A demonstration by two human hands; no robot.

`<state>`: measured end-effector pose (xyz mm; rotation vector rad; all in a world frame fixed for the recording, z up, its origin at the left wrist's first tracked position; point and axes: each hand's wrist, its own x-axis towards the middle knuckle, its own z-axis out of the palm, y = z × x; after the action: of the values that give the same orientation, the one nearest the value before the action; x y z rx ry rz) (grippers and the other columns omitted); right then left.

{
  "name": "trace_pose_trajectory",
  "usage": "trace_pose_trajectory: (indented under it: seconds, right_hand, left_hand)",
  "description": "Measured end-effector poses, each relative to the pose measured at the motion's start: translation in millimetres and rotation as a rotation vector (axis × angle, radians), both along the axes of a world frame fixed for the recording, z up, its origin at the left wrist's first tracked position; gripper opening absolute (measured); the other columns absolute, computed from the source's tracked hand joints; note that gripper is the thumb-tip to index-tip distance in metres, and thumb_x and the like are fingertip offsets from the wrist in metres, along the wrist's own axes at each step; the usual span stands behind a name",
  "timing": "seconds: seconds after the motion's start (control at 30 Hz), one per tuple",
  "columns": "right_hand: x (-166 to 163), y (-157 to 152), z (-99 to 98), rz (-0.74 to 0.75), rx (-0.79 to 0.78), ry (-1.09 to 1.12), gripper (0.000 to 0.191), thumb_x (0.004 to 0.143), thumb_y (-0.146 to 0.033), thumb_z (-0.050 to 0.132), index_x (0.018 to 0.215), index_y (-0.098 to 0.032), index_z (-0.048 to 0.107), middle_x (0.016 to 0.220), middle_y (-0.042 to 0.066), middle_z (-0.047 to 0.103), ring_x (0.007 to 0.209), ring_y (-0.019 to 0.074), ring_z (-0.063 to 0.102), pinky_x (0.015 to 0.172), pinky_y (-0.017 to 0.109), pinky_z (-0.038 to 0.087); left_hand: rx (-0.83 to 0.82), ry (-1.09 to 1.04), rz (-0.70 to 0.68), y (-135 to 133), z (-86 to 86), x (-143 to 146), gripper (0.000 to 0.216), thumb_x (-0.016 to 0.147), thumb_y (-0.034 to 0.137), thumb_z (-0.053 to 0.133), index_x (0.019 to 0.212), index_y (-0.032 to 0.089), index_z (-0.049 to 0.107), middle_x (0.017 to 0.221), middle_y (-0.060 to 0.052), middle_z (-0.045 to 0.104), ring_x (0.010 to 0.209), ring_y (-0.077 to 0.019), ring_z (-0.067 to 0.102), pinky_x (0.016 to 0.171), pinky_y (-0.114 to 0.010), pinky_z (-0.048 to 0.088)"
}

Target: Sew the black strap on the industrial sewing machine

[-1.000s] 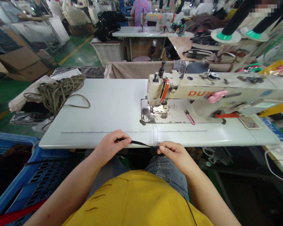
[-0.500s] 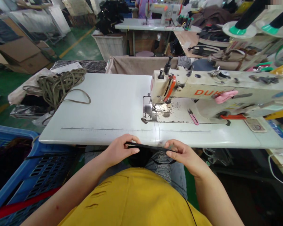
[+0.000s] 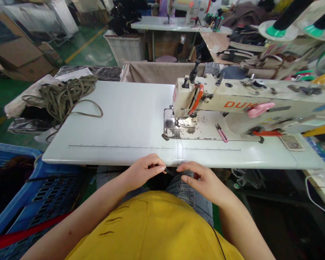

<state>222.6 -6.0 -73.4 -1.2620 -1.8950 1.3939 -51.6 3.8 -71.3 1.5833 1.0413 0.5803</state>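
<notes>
My left hand [image 3: 143, 171] and my right hand [image 3: 199, 178] are held close together just below the front edge of the white sewing table [image 3: 124, 119], over my lap. Both pinch a thin black strap [image 3: 170, 171], of which only a short piece shows between the fingertips. The cream sewing machine [image 3: 233, 104] stands on the table ahead and to the right, its needle area [image 3: 182, 121] beyond my hands.
A tangled heap of olive cord [image 3: 65, 95] lies at the table's far left corner. Pink thread snips [image 3: 221, 133] rest on the machine bed. A blue plastic crate [image 3: 24, 202] stands at my left. Thread cones [image 3: 281, 21] rise at the upper right.
My hands have drawn closer together, so the stretch of black strap between them is much shorter. The view has shifted slightly.
</notes>
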Motion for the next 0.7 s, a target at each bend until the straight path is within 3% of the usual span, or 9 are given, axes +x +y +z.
trace_pose_trajectory:
  seconds: [0.1,0.3,0.43,0.7]
  right_hand:
    - [-22,-5,8.1,-0.066,0.074,0.024,0.023,0.093,-0.023,0.060,0.112,-0.026,0.072,0.109,0.005,0.073,0.097,0.0198,0.068,0.073,0.030,0.051]
    - [-44,-8,15.5,-0.050,0.218,0.030,0.015,0.089,-0.015,0.059,0.096,-0.023,0.070,0.092,0.002,0.069,0.085,0.0170,0.064,0.075,0.030,0.049]
    - [-47,-7,13.2,-0.034,0.238,-0.002,0.014,0.086,-0.011,0.058,0.080,-0.021,0.064,0.077,0.000,0.062,0.073,0.0144,0.056,0.068,0.028,0.044]
    - [-49,-7,10.5,-0.049,0.186,-0.019,0.012,0.087,-0.016,0.058,0.077,-0.021,0.063,0.074,0.000,0.062,0.069,0.0147,0.055,0.065,0.027,0.042]
  left_hand:
    - [-0.026,-0.019,-0.021,-2,3.3,5,0.029,0.098,0.040,0.058,0.091,0.018,0.075,0.090,-0.004,0.064,0.089,-0.0193,0.061,0.081,-0.031,0.043]
    - [-0.021,-0.037,-0.034,-3,7.7,7,0.027,0.097,0.038,0.060,0.088,0.017,0.075,0.087,-0.003,0.064,0.087,-0.0184,0.060,0.081,-0.030,0.043]
    - [-0.027,-0.036,-0.032,-4,6.2,6,0.027,0.096,0.038,0.060,0.086,0.017,0.075,0.086,-0.003,0.062,0.086,-0.0182,0.060,0.081,-0.030,0.043]
    - [-0.054,-0.029,-0.025,-5,4.6,8,0.025,0.094,0.036,0.062,0.084,0.018,0.075,0.085,-0.003,0.064,0.087,-0.0191,0.062,0.081,-0.030,0.045]
